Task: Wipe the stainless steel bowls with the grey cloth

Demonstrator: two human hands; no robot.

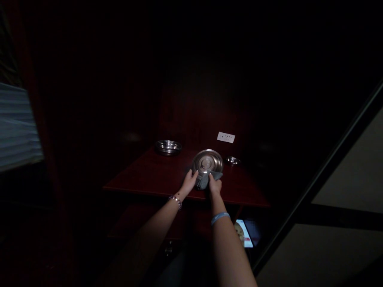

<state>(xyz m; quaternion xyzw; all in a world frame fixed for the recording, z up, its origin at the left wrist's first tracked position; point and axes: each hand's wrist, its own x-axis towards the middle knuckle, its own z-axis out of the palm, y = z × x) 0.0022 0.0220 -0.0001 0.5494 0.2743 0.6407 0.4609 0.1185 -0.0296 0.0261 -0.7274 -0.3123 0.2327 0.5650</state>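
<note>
A round, shiny metal plate or shallow bowl is tilted up in front of me over the dark red shelf. My left hand grips its lower left edge, thumb on the near face. At the lower right edge, my right hand pinches a grey cloth against the metal. The fingers behind the dish are hidden. Left of it, a small stack of metal bowls rests on the shelf. One smaller metal bowl sits to the right.
The dark red shelf has its front edge just below my hands. A white socket panel is on the back wall. Under the shelf at right, a lit phone screen shows. Pale folded fabric or slats appear at far left.
</note>
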